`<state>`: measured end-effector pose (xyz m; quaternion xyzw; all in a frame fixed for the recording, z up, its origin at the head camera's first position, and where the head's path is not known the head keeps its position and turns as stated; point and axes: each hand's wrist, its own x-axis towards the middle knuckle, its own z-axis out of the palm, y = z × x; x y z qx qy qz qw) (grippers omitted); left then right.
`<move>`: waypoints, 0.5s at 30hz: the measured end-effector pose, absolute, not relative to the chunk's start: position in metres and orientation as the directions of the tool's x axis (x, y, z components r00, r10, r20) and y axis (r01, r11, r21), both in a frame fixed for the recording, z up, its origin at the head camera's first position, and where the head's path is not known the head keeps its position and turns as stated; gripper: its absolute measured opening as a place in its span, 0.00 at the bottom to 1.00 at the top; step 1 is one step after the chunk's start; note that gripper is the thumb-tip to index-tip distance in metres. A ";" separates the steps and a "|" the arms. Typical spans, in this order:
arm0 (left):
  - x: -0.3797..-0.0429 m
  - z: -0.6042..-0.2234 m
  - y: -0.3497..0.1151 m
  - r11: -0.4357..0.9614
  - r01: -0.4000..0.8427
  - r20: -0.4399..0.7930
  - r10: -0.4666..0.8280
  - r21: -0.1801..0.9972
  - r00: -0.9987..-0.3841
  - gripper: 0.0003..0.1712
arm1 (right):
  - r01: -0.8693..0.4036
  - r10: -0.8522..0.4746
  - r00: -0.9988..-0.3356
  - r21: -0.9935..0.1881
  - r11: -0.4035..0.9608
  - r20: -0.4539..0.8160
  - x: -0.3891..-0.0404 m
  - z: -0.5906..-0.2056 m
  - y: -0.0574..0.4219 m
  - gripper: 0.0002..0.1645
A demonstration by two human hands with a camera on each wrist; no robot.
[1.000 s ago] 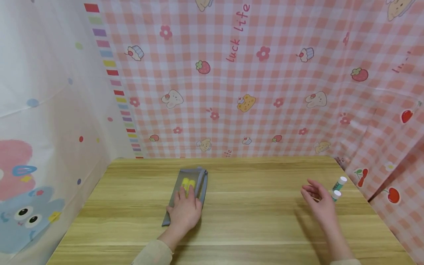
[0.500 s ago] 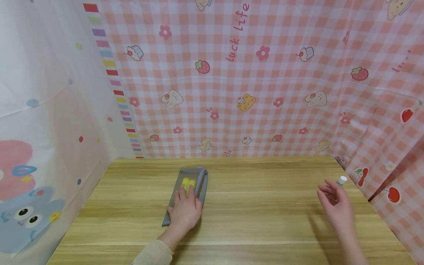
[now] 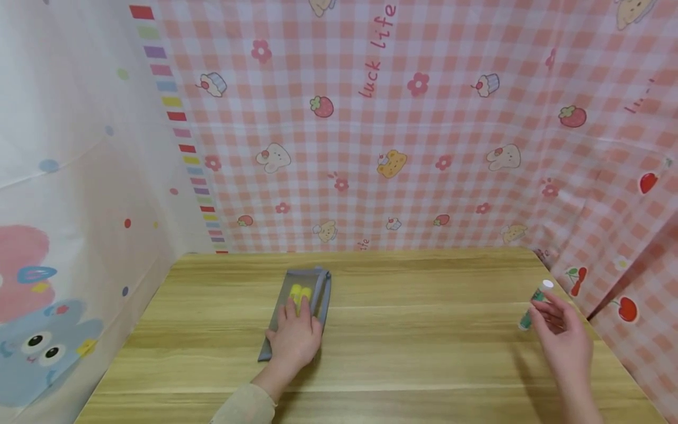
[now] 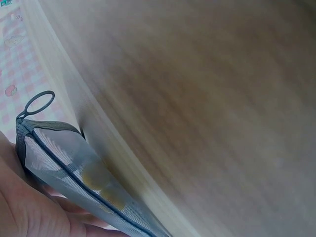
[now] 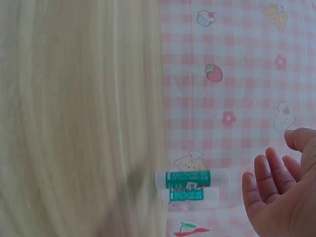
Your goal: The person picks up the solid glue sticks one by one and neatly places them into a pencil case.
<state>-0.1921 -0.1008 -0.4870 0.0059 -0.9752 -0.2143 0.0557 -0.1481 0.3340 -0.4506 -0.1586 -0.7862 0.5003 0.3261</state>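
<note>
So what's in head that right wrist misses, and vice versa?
Head only: the left hand on the mesh pouch, yellow tubes inside it, the white printed cloth.
Right wrist only: a clear gap between the right hand and two green-and-white sticks; in head, fingers overlap them.
Both: the right hand, those sticks at least partly, wooden tabletop, pink checked cloth.

Soft, even light falls across the wooden tabletop (image 3: 402, 335), where my right hand (image 3: 569, 341) casts a faint shadow (image 3: 529, 377) to its left. My left wrist's view is dimmer, its woodgrain smeared out of focus; my right's shows blurred wood and a pale, washed-out checked curtain (image 5: 252, 91).
</note>
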 end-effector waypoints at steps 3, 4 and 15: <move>-0.192 -0.487 -0.101 0.909 0.013 0.109 -0.036 0.417 -0.993 0.34 | -0.075 0.589 -0.723 -0.888 0.453 0.361 -0.148 -0.453 0.338 0.25; -0.192 -0.486 -0.101 0.909 0.012 0.109 -0.036 0.416 -0.993 0.34 | -0.071 0.594 -0.720 -0.889 0.451 0.359 -0.148 -0.454 0.339 0.24; -0.192 -0.486 -0.101 0.911 0.015 0.112 -0.034 0.412 -0.993 0.34 | -0.006 0.631 -0.715 -0.906 0.424 0.301 -0.151 -0.463 0.353 0.29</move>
